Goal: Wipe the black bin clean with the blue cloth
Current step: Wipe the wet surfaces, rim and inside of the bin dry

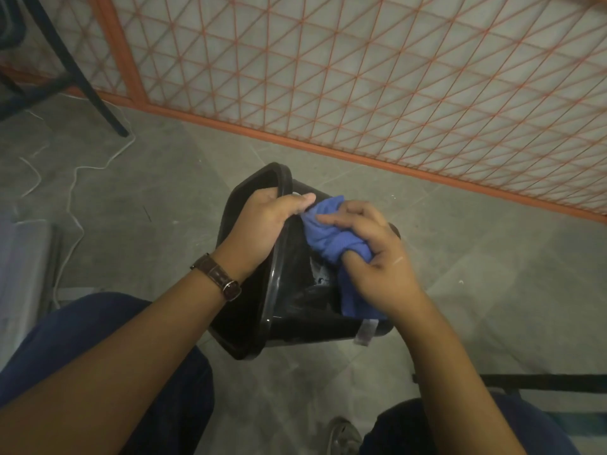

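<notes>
Closest in: both knees in dark blue trousers (82, 323), and a grey shoe (343, 435) on the floor (164, 192) between them at the bottom edge. A black bar (525, 382) runs across just past the right knee.

Both forearms reach forward, with a brown leather watch strap (218, 277) on the left wrist.

The bin (295, 330) is held out ahead of the knees, tipped on its side with the mouth facing left. Can't tell if its lower edge touches the floor.

Left hand (262, 221) is clamped on the upper part of the rim, fingers curled over into the mouth and thumb lying along the outer wall.

Right hand (377, 257) is bunched around the blue cloth (328, 231) and presses it against the outer wall of the bin, close to the left thumb. A loose end of the cloth hangs down below the hand.

Labels: a small pale tag (365, 333) dangles from that loose end, print too blurred to read. There is a whitish scuffed patch (320, 274) on the bin wall beside the cloth, nothing legible there either.

Floor is grey concrete. A thin white cord (75, 198) snakes over it to the left.

Further back on the left, dark metal furniture legs (82, 77) stand on the floor. An orange mesh fence (394, 77) runs diagonally across the back, with a pale surface behind it.
</notes>
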A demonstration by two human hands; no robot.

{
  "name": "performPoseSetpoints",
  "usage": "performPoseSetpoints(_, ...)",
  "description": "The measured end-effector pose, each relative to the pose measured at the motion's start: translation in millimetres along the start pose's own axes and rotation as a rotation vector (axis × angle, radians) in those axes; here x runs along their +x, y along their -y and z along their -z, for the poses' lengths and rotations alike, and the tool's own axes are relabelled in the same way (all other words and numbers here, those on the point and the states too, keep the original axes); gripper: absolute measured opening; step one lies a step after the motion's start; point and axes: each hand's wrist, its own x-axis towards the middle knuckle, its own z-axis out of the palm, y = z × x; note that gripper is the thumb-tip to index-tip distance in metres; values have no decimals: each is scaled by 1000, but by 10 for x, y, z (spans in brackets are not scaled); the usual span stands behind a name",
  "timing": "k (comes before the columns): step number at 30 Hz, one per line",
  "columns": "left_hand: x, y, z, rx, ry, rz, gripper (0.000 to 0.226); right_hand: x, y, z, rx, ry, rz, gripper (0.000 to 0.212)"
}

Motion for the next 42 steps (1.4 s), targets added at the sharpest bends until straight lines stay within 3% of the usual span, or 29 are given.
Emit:
performPoseSetpoints(3, -2, -24, 25, -8, -28, 21, 21, -13, -54, 57, 44, 28, -37, 42)
performPoseSetpoints(6, -47, -74, -21, -3, 24, 64, 47, 10, -142, 126, 61, -154, -180, 45)
performPoseSetpoints(8, -53, -73, -46, 9, 7, 59, 39, 13, -112, 114, 10, -222, -200, 44)
performPoseSetpoints(11, -39, -56, -49, 2, -57, 53, 32, -19, 7, 43, -48, -105, -58, 42)
performPoseSetpoints(14, -32, -65, -33, -8, -75, 23, 28, -36, 1, 85, -20, 36, -45, 49)
performPoseSetpoints(17, -29, -92, -21, -2, -37, 11, 46, -23, -141, 220, -9, -89, -215, 46)
performPoseSetpoints(20, -43, -84, -30, -12, -55, 5, 35, -21, -194, 241, -21, -238, -325, 42)
performPoseSetpoints(23, -53, -74, -38, -69, -129, 14, 21, -45, -132, 107, -54, -159, -201, 45)
performPoseSetpoints(27, -51, -114, -1, -52, -188, -15, 19, -61, -117, 129, -43, 24, -148, 50)
performPoseSetpoints(33, -41, -52, 2, -98, -244, -26, 15, -55, -168, 129, -71, -235, -328, 43)
performPoseSetpoints(39, -11, 22, 14, -201, -337, 20, 18, -60, -67, 24, -17, -41, -245, 35)
performPoseSetpoints(42, -6, 64, 3, -182, -351, 31, 20, -25, -121, 145, 61, -156, -352, 39)
